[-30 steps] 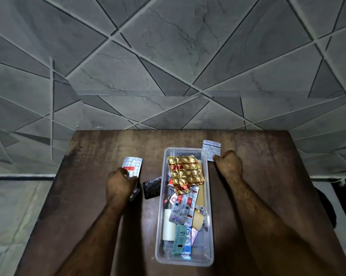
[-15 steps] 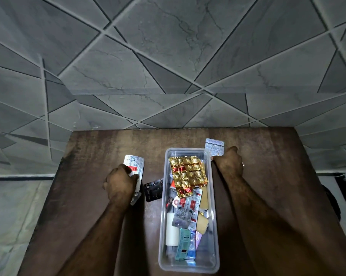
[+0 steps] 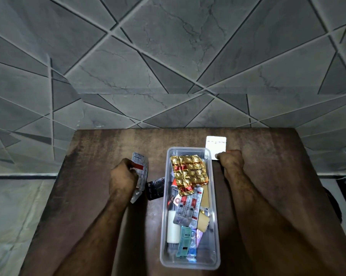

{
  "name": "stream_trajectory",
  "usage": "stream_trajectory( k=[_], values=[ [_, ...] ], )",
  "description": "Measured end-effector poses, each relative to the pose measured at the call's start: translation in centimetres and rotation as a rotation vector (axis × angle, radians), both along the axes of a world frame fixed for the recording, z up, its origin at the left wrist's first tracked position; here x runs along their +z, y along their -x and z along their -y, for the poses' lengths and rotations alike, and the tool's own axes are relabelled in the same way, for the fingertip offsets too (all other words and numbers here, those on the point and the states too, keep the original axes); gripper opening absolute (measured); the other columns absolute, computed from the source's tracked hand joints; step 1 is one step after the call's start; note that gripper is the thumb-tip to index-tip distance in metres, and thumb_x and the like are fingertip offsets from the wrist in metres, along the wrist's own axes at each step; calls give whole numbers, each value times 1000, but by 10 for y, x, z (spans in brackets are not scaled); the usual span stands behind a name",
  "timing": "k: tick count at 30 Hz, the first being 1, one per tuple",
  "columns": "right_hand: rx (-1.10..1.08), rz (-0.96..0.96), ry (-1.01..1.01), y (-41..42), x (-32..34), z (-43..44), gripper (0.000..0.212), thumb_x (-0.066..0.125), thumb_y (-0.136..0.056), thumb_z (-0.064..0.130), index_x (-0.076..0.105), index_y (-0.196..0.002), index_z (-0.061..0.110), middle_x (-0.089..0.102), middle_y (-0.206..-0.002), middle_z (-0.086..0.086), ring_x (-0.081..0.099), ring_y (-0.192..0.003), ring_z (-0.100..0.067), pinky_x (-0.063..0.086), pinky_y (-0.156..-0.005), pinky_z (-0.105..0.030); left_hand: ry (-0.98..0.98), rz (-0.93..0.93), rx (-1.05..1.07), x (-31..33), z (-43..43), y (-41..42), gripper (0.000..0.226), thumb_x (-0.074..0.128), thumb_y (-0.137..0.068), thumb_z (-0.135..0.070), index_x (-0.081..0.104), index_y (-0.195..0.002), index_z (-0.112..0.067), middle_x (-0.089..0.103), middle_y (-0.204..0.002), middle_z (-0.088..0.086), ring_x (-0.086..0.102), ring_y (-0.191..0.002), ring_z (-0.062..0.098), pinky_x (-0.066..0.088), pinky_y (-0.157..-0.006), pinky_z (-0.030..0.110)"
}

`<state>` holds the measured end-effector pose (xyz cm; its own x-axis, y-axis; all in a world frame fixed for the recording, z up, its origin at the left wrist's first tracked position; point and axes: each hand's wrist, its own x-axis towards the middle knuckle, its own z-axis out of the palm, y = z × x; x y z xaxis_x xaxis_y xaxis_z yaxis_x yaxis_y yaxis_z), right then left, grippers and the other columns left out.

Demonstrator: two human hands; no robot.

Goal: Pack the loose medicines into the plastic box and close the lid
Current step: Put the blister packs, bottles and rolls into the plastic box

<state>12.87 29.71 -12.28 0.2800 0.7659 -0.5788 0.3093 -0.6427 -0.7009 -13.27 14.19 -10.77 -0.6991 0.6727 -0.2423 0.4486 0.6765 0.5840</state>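
Observation:
A clear plastic box (image 3: 214, 206) stands open on the brown table (image 3: 100, 148), holding several medicine strips with a gold foil strip (image 3: 189, 173) on top. My left hand (image 3: 123, 176), left of the box, grips silver blister strips with a red band (image 3: 139, 166). A black blister strip (image 3: 155, 188) lies on the table between that hand and the box. My right hand (image 3: 231, 162), at the box's far right corner, pinches a white strip (image 3: 216, 145) held upright. No lid is in view.
A grey tiled wall (image 3: 168, 56) rises right behind the table's far edge. The floor shows to the left and right of the table. Bare tabletop lies on both sides of the box.
My right hand has lifted its strip a little higher and turned it so its white face shows. My left hand has gathered its silver strips more upright. The box has not moved.

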Motion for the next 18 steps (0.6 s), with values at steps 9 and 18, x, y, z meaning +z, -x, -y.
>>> stream_trajectory(
  k=[9,18],
  values=[
    [-153,-197,-172,-34,31,28,12,71,-80,8,65,-90,13,69,-71,-7,58,-53,-13,49,-52,-27,-197,179,135,19,20,9,27,71,-81,-7,63,-105,-17,72,-93,5,70,-87,25,57,-80,38],
    [-129,-485,-214,-39,71,107,13,70,-81,2,62,-85,11,71,-71,-2,62,-55,-11,50,-52,-22,-407,762,131,57,58,-31,26,63,-83,13,64,-90,-12,74,-69,0,70,-62,13,57,-56,26]
  ],
)
